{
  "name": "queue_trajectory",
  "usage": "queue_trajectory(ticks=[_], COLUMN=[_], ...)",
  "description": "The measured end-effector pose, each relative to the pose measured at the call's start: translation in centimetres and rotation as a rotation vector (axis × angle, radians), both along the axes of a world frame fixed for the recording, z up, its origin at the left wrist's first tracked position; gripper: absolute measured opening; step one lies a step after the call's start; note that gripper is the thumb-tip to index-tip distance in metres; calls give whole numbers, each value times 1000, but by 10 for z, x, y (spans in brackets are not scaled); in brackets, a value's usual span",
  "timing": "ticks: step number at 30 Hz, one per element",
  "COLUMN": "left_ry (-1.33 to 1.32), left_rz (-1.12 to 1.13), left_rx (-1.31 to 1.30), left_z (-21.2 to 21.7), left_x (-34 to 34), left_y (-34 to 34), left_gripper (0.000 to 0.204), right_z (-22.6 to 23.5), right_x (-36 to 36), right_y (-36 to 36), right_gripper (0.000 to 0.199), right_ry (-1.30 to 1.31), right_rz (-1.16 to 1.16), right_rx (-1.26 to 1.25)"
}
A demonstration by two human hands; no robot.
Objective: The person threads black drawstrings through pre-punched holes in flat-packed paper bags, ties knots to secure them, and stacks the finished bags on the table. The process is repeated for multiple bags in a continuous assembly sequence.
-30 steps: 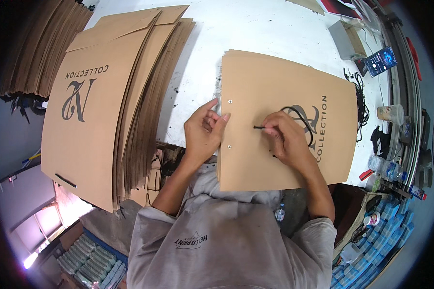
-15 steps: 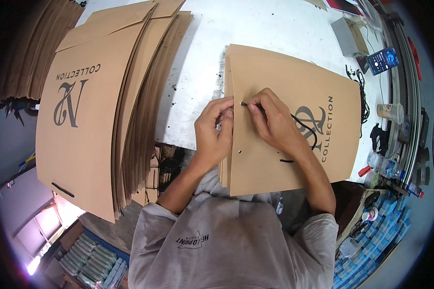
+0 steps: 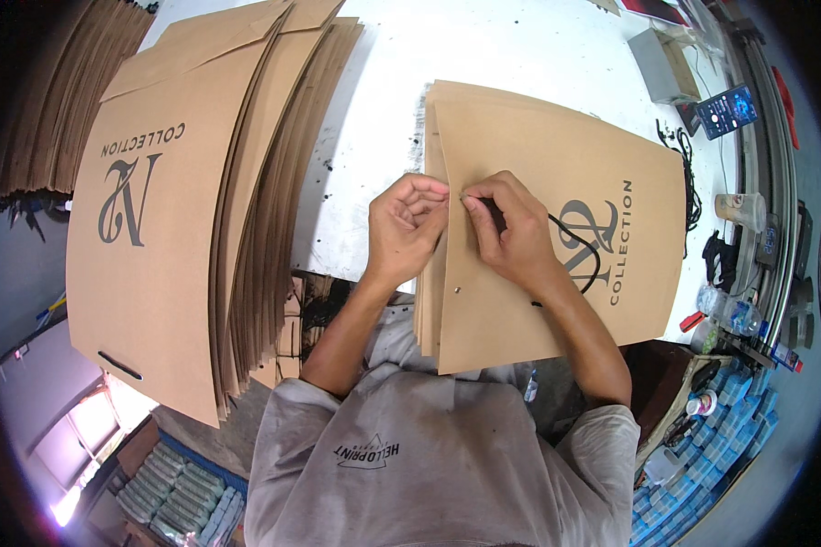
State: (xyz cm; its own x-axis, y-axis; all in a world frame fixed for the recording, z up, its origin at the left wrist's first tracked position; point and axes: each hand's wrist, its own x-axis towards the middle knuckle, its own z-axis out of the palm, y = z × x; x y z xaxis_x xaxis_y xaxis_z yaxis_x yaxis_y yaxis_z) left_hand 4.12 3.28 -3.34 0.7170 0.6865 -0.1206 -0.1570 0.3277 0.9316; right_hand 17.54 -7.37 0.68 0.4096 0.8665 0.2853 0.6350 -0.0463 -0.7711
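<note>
A brown paper bag (image 3: 520, 137) lies on top of a small pile in front of me, its punched holes along the left edge. My right hand (image 3: 513, 223) rests over it, thumb and forefinger pinched on the end of a black cord (image 3: 597, 264) close to the upper hole. The cord loops out to the right past my wrist, and its other end lies near the lower part of the bag. At the bag's left edge is my left hand (image 3: 406, 228), fingers curled, their tips partly hidden behind the top panel. What those tips hold, if anything, is hidden.
A tall stack of brown bags (image 3: 155, 100) stands at left, its front one with a black cord handle. On the white table (image 3: 383, 100) at right are black cords (image 3: 689, 182), a phone (image 3: 726, 111), a plastic cup (image 3: 741, 211) and a grey box (image 3: 663, 66).
My left fingers have curled more and shifted slightly at the panel's edge. My right fingertips have moved slightly left, closer against the upper hole, and less cord shows there.
</note>
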Motion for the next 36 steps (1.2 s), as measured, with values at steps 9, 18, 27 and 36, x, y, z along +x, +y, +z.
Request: queue_trajectory(ticks=[9,18,27,36], left_ry=[224,188,299,147], left_rz=[196,-346,-3,143], left_rx=[305,-148,213,459], left_z=[-2,44,21,15], left_x=[-35,-33,-31,-28], left_y=[18,12,-6,9], left_gripper=[19,65,43,17], right_z=[9,15,9,-1], right_x=[1,-25,-38,-24], right_y=[-1,-13,9,5], right_gripper=[21,23,11,10], right_ry=[130,-78,176,324], right_rz=[-40,41,-193,-36], right_rx=[-72,72,-49,-112])
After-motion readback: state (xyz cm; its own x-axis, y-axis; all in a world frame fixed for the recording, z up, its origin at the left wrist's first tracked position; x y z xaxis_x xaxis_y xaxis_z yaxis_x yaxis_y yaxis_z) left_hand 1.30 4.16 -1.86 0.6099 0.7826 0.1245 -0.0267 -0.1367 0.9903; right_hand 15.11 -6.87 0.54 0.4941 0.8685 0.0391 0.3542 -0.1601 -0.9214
